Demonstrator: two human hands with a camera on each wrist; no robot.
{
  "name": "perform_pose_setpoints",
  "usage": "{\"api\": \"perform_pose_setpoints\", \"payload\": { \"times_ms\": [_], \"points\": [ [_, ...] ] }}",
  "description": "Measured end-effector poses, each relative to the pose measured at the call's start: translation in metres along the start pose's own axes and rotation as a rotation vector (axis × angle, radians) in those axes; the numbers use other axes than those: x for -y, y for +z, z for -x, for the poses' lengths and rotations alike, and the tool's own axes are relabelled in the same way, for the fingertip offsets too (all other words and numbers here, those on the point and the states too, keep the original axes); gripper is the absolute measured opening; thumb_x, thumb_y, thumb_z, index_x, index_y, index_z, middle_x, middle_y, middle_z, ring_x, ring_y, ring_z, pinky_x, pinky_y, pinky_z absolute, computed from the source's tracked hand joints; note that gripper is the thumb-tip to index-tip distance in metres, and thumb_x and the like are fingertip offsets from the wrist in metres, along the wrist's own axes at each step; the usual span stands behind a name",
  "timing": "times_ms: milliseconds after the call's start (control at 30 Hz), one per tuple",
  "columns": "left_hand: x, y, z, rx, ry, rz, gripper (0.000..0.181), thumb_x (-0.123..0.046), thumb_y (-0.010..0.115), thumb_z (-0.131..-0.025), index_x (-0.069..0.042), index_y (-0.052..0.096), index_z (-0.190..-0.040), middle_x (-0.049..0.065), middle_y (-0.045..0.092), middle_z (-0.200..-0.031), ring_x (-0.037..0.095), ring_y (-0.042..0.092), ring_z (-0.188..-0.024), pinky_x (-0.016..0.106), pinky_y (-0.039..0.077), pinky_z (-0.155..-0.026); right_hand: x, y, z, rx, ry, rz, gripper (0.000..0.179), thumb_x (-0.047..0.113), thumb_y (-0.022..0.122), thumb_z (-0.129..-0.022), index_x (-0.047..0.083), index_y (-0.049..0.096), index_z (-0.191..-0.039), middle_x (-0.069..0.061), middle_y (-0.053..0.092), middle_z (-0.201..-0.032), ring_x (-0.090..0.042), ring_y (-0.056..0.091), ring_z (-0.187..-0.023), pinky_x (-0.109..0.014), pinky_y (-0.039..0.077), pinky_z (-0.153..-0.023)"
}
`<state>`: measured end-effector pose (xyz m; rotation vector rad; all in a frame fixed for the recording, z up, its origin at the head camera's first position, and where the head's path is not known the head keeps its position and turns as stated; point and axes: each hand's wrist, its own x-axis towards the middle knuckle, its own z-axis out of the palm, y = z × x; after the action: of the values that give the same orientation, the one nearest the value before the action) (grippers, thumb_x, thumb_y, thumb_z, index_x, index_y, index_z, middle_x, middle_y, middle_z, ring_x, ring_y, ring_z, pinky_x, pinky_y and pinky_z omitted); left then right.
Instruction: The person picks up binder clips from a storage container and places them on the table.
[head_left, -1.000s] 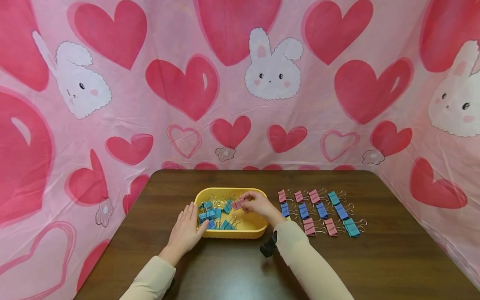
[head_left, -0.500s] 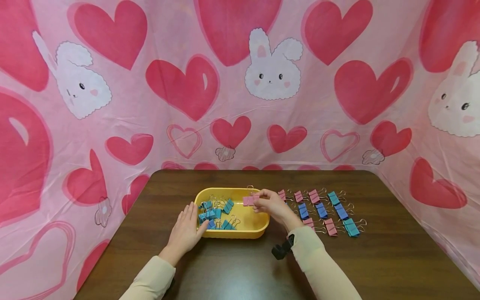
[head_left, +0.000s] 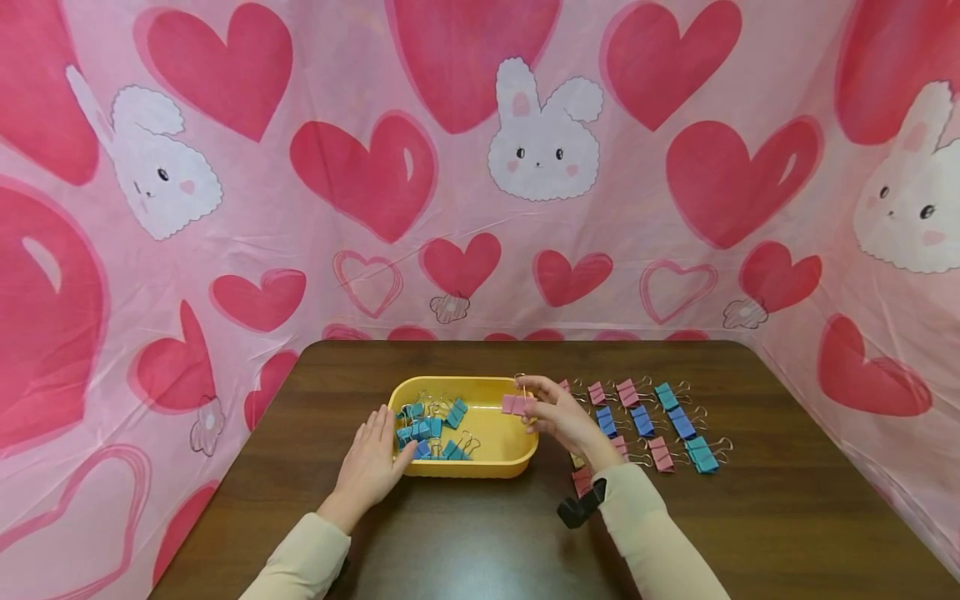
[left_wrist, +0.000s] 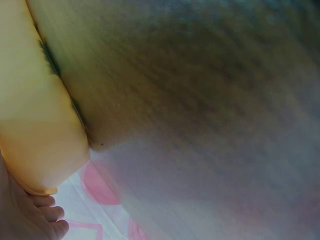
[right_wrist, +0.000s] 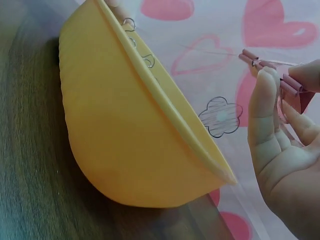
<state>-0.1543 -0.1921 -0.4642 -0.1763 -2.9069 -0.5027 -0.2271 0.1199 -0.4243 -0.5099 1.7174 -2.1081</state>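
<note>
A pink binder clip point(head_left: 516, 405) is pinched in my right hand point(head_left: 562, 421), raised over the right end of the yellow tray point(head_left: 472, 469). The right wrist view shows that pink clip point(right_wrist: 291, 86) between thumb and fingers, beside the tray wall point(right_wrist: 135, 125). My left hand point(head_left: 371, 464) rests against the tray's left side with its fingers straight. Several teal binder clips point(head_left: 455, 413) lie in the left half of the tray, with a blue one point(head_left: 422, 450) near the front. In the left wrist view only part of the left hand point(left_wrist: 30, 215) appears by the tray.
Right of the tray, binder clips lie in rows on the brown table point(head_left: 465, 542): pink point(head_left: 628, 392), blue point(head_left: 642, 421) and teal point(head_left: 702, 455). My right hand and forearm partly cover the nearest ones. A pink heart-patterned cloth point(head_left: 465, 208) hangs behind the table.
My right hand has lifted the pink clip from among the teal ones and carried it rightward to the tray's right end. The left hand stays in place.
</note>
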Motion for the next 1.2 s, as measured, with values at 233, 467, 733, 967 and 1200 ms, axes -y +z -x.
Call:
{"api": "perform_pose_setpoints", "payload": {
  "times_ms": [233, 467, 733, 967, 1200],
  "points": [
    [-0.001, 0.0, 0.0, 0.012, -0.006, 0.005, 0.077, -0.045, 0.049, -0.091, 0.01, 0.026, -0.14, 0.026, 0.023, -0.145, 0.04, 0.019, -0.133, 0.05, 0.015, -0.107, -0.001, -0.011, 0.01, -0.002, -0.035, -0.045, 0.057, 0.0, 0.052, -0.09, -0.004, 0.027, -0.141, -0.027, 0.026, -0.139, -0.014, 0.058, -0.071, -0.024, 0.052, -0.061],
    [-0.001, -0.001, 0.001, 0.006, -0.006, 0.004, 0.076, -0.044, 0.049, -0.091, 0.01, 0.026, -0.14, 0.026, 0.023, -0.145, 0.04, 0.019, -0.133, 0.051, 0.016, -0.106, 0.0, -0.02, 0.023, -0.1, -0.028, -0.111, 0.042, 0.003, 0.054, -0.09, -0.002, 0.04, -0.129, -0.013, 0.047, -0.112, -0.015, 0.061, -0.069, -0.023, 0.052, -0.059],
    [0.0, -0.001, 0.001, 0.012, -0.009, 0.009, 0.076, -0.044, 0.049, -0.091, 0.01, 0.026, -0.14, 0.026, 0.023, -0.145, 0.041, 0.018, -0.133, 0.051, 0.015, -0.107, 0.001, -0.03, 0.035, -0.153, -0.048, -0.166, 0.029, 0.006, 0.05, -0.092, -0.001, 0.048, -0.12, -0.01, 0.053, -0.11, -0.021, 0.064, -0.079, -0.03, 0.054, -0.066],
    [0.001, 0.001, 0.001, 0.005, -0.002, 0.008, 0.076, -0.043, 0.049, -0.092, 0.011, 0.026, -0.139, 0.027, 0.023, -0.145, 0.041, 0.019, -0.133, 0.051, 0.015, -0.106, 0.001, -0.04, 0.045, -0.233, -0.036, -0.122, 0.03, 0.03, 0.044, -0.098, 0.007, 0.06, -0.107, -0.01, 0.063, -0.095, -0.021, 0.066, -0.072, -0.035, 0.054, -0.068],
    [0.0, 0.0, 0.001, 0.011, -0.008, 0.005, 0.076, -0.044, 0.049, -0.092, 0.01, 0.025, -0.14, 0.026, 0.023, -0.145, 0.041, 0.019, -0.133, 0.051, 0.015, -0.106, 0.0, -0.048, 0.058, -0.238, -0.059, -0.038, 0.031, 0.029, 0.042, -0.099, 0.003, 0.06, -0.103, -0.011, 0.055, -0.095, -0.023, 0.065, -0.071, -0.044, 0.053, -0.072]
  ]
}}
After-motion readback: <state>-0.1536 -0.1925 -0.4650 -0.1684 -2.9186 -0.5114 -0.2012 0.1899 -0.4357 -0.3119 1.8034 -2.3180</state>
